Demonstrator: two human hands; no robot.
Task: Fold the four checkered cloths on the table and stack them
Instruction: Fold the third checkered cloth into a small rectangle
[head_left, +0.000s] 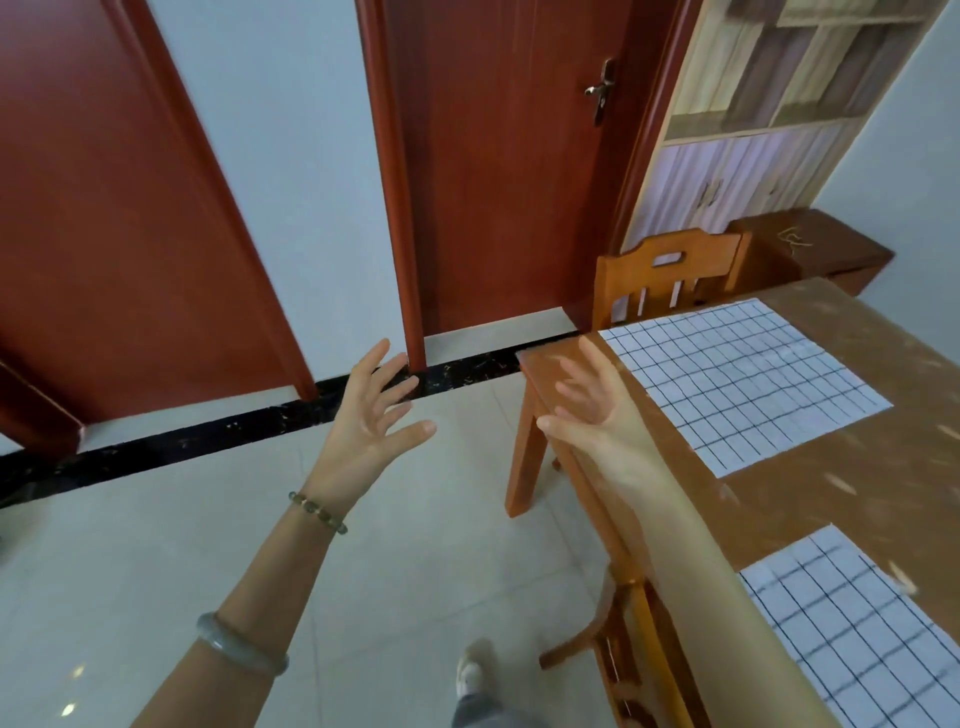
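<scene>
At table (779, 493) corner, right hand (592, 410) spread, left hand (371, 410) over floor (415, 571).

Behind the left hand (371, 415), the wrist carries a bracelet (318, 513) of brownish and greenish beads, and farther up the forearm sits a smooth, pale grey-green bangle (241, 644). Lower down show a white shoe (467, 675) and a grey trouser leg (478, 714).

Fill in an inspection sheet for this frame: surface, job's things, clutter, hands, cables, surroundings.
Surface: wooden table, pale scuff marks, partly in view.
Job's things: two checkered cloths in view, far cloth and near cloth, both flat, unfolded, apart.
Clutter: nothing seen.
Hands: left hand and right hand open, fingers spread, holding nothing.
Cables: nothing seen.
Surroundings: wooden chair at the table's far end, red door, shelf unit, tiled floor.
</scene>
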